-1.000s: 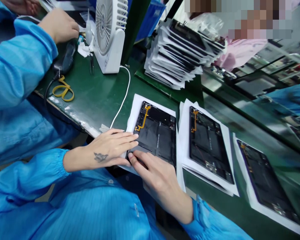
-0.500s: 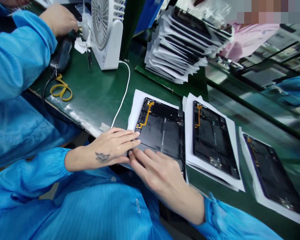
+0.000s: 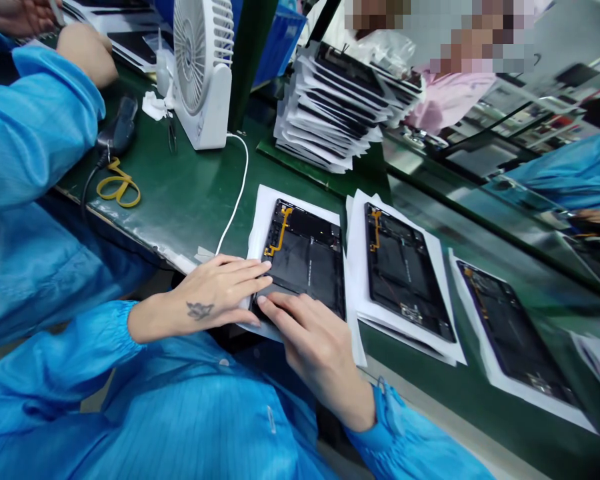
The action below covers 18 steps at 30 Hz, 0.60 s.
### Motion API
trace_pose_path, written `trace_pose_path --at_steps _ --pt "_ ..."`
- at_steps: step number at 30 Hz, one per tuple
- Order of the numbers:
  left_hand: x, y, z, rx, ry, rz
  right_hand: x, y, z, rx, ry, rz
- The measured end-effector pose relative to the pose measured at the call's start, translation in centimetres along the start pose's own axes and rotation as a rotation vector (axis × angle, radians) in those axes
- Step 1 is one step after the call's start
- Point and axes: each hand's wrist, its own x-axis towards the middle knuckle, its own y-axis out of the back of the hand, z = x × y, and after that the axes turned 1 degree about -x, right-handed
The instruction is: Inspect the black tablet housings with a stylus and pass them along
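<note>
Nearest, at the near edge of the green worktop [image 3: 190, 193], the left hand [image 3: 215, 293] and the right hand [image 3: 315, 340] both lie flat with fingers stretched out, gripping nothing. Their fingertips press on the near left corner of the open black tablet shell [image 3: 310, 257].

The shell lies face down on a white paper sheet [image 3: 260, 213], with its dark battery panels and a yellow flex ribbon [image 3: 276, 233] exposed. It looks thin, stiff and fairly light, but fragile. The frame edges seem the safe place to take hold, well away from the ribbon and bare parts. The paper beneath probably lets it slide easily.

Just beside it to the right lies a second open black tablet [image 3: 403, 273] on its own sheet, and a third one [image 3: 510, 333] lies further right.

Further back stand a white desk fan [image 3: 203, 67] with its white cable [image 3: 235, 200] and a leaning stack of paper-interleaved tablets [image 3: 335, 107]. At the far left corner a co-worker's hand [image 3: 85, 50] rests on the worktop.
</note>
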Motion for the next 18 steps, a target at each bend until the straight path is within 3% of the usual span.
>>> trace_pose_path --at_steps 6,8,11,13,15,18 --pt "0.2 0.4 0.3 0.053 -0.025 0.008 0.8 0.0 0.3 -0.058 0.053 -0.003" --pt "0.2 0.7 0.5 0.075 -0.02 0.01 0.3 0.3 0.2 0.03 -0.114 0.12" --pt "-0.1 1.1 1.0 0.088 -0.03 0.066 -1.2 1.4 -0.4 0.343 -0.485 0.395" --pt "-0.4 1.2 1.3 0.102 -0.064 0.127 -2.0 2.0 -1.2 0.561 -0.575 0.454" --pt "-0.6 1.2 1.5 0.127 -0.114 0.182 -2.5 1.9 -1.9 0.629 -0.517 0.414" --pt "-0.9 1.1 1.7 0.151 -0.193 0.222 -2.6 0.3 -2.6 0.514 -0.343 0.395"
